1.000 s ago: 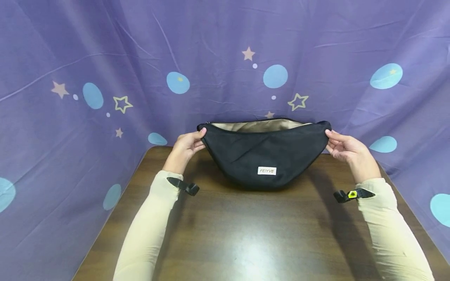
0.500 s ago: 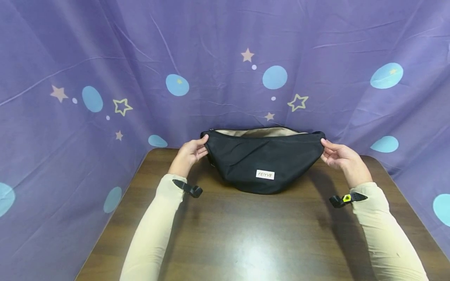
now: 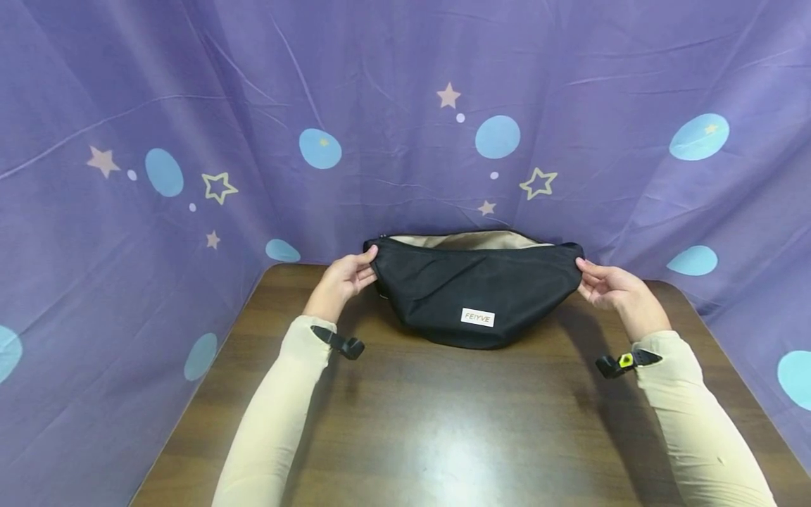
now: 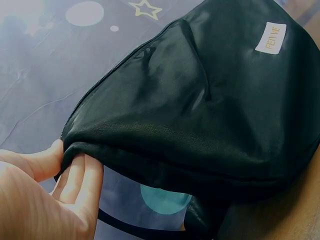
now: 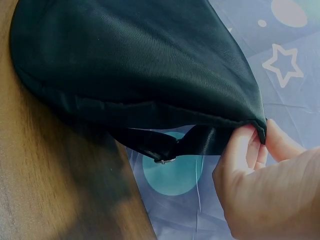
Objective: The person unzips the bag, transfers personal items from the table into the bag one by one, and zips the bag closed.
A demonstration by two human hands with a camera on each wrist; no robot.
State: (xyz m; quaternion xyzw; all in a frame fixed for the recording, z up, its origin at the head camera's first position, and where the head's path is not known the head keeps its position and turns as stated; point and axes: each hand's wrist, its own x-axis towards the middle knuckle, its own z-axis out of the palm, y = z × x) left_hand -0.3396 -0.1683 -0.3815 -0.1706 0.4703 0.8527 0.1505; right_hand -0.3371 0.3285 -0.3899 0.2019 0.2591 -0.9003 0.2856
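A black waist bag [image 3: 469,289] stands upright on the wooden table near its back edge. Its top zip is undone, and the beige lining [image 3: 475,240] shows in the gap. A white label [image 3: 478,317] is on the front. My left hand [image 3: 344,280] pinches the bag's left top corner between thumb and fingers. At the opposite corner, my right hand [image 3: 616,287] grips the fabric the same way. In the right wrist view a black strap [image 5: 202,141] with a small metal buckle [image 5: 165,161] hangs behind the bag. The bag's inside bottom is hidden.
The brown table [image 3: 405,422] runs toward me in front of the bag. A purple curtain [image 3: 393,84] printed with stars and blue ovals hangs close behind and at both sides. Black wrist bands [image 3: 338,341] sit over cream sleeves.
The bag has come down slightly, and its corners have drawn a little closer together. Both hands moved down and inward with it, keeping their hold. Most of this happened in the first half second.
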